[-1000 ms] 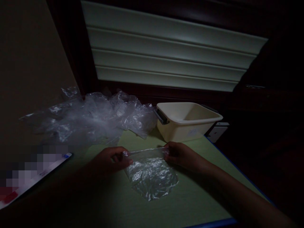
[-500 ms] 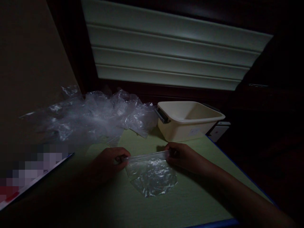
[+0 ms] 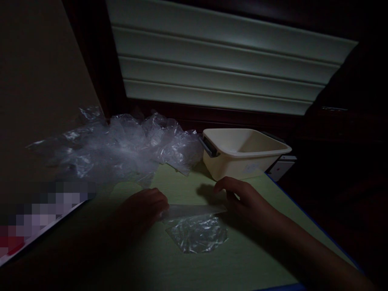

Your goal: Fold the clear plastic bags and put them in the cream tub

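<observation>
In dim light, a small, clear, crinkled plastic bag (image 3: 198, 234) lies on a pale green bench (image 3: 194, 273) with blue edging. The person's left hand (image 3: 148, 206) curls over the bag's far left corner; whether it grips cannot be told. The right hand (image 3: 244, 198) is open, fingers loosely bent, at the bag's far right corner. Beyond, a heap of crumpled clear plastic (image 3: 121, 147) sits left of a cream, rectangular plastic tub (image 3: 232, 166) with dark handles.

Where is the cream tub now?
In the head view, the cream tub stands right of centre on the green table, right of the clear plastic heap, beyond the right hand.
</observation>
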`<state>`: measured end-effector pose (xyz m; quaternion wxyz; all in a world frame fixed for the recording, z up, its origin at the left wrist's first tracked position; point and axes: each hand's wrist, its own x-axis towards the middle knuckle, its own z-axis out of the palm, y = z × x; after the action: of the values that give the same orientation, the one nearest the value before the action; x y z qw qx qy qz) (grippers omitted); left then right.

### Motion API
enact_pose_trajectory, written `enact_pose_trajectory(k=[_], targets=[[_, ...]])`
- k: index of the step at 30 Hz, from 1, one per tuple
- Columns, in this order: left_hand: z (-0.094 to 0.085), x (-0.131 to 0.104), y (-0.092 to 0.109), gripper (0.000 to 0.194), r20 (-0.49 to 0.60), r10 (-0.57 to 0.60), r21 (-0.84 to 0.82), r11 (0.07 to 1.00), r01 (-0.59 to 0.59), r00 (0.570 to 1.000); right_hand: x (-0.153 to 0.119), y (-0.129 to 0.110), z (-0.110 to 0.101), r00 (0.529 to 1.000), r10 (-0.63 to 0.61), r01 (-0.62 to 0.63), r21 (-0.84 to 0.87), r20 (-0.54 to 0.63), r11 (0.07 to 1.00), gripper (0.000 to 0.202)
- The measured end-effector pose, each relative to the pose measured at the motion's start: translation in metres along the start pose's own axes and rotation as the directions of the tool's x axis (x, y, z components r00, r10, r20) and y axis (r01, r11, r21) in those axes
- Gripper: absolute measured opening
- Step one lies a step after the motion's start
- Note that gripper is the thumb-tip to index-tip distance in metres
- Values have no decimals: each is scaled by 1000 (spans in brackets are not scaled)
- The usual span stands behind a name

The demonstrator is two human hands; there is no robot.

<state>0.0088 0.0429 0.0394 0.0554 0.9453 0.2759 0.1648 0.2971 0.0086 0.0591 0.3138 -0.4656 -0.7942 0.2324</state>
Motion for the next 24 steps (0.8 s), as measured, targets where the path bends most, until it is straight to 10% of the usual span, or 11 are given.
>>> enact_pose_trajectory(k=[8,16,24], targets=[[5,-2,0,35,-51,67,113,992,-61,996,-10,-29,17,909,-278,339,-163,310,927,40],[-2,0,7,36,-50,103,167,982,-93,993,-22,-27,26,850,-161,265,-143,501,954,82],[-7,-6,-3,37,81,199,186,960,-211,977,-25,-21,26,817,-181,284,-108,548,953,83]])
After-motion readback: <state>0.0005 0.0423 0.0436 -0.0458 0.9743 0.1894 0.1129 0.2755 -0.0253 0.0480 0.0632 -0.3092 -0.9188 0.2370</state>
